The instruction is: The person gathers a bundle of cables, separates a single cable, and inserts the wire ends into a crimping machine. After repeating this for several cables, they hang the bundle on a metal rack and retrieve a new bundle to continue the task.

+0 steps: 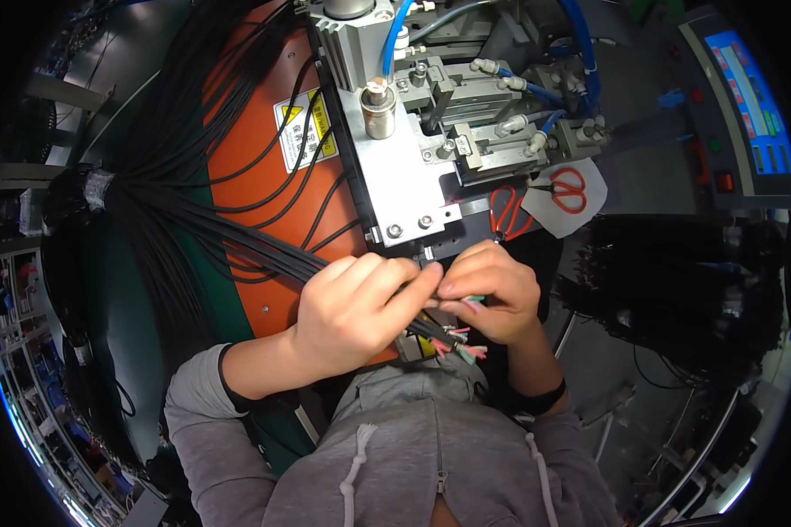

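Note:
My left hand [358,303] is closed around several black cables [281,255] that run in from the left. Beyond its fingers the stripped cable ends [457,342] hang over my lap, with pink, white and green wires showing. Close beside it, my right hand [494,292] pinches the end of one cable, where a bit of green and pink wire [475,300] shows between thumb and fingers. The fingertips of both hands almost meet. Just ahead of them stands the metal machine fixture [404,176].
Red-handled scissors [568,191] lie on a pale sheet, with a second red-handled tool [504,209] nearer. An orange plate [246,176] bears a warning label [306,130]. A cable bundle [98,187] is tied at left; black cables [677,290] hang right. A screen [751,101] stands far right.

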Available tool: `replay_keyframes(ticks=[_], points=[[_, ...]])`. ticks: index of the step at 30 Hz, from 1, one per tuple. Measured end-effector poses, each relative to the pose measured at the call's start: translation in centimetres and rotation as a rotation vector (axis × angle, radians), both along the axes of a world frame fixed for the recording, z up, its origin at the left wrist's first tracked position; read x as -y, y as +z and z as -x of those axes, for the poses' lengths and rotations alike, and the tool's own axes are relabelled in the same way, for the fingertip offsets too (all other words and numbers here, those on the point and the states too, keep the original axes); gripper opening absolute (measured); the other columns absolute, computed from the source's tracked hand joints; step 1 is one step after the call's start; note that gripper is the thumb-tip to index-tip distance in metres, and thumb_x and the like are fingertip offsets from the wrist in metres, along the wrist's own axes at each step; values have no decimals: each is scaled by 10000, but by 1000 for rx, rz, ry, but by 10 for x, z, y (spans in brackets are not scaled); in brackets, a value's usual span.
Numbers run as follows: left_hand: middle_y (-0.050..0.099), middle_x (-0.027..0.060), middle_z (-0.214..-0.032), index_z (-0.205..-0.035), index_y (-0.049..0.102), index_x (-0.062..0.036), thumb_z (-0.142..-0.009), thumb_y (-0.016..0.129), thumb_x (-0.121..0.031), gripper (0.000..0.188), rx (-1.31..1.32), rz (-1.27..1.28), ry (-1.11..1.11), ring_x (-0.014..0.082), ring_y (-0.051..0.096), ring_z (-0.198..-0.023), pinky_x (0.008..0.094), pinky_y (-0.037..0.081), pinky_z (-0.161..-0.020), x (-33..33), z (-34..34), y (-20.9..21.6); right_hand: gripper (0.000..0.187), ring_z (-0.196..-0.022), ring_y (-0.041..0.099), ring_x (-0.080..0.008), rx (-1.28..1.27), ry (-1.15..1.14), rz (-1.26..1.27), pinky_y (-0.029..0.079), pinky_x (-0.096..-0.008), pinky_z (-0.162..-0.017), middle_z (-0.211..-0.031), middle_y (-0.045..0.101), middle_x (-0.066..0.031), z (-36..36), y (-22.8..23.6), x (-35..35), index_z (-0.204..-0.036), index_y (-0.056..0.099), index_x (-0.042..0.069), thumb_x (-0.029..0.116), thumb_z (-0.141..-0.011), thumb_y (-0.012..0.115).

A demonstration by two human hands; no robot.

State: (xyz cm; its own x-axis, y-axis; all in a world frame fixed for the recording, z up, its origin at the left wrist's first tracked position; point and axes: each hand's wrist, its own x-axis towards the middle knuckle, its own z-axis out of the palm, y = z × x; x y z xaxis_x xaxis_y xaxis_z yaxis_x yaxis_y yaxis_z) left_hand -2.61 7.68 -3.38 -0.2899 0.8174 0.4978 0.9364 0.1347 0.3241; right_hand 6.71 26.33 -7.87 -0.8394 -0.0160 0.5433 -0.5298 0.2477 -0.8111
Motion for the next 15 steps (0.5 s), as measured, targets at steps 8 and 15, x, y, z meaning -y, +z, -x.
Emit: replay_keyframes(ticks=[8,15], points=[[611,61,-747,-955,692,9,-755,744,-113,239,70,-99,-5,174,600,-590,272,453,-485,1,1,-5,234,-775,612,-226,-39,-259,242,484,-317,-690,-855,653,-132,2,2,33,-942,604,-9,-1,-755,744],[602,64,-714,-888,676,4,-765,737,-99,172,111,-228,-31,175,605,-565,272,449,-453,-1,3,-11,292,-806,622,-215,-47,-245,481,503,-303,-719,-892,645,-133,9,2,39,-969,607,-22,-44,-727,769]])
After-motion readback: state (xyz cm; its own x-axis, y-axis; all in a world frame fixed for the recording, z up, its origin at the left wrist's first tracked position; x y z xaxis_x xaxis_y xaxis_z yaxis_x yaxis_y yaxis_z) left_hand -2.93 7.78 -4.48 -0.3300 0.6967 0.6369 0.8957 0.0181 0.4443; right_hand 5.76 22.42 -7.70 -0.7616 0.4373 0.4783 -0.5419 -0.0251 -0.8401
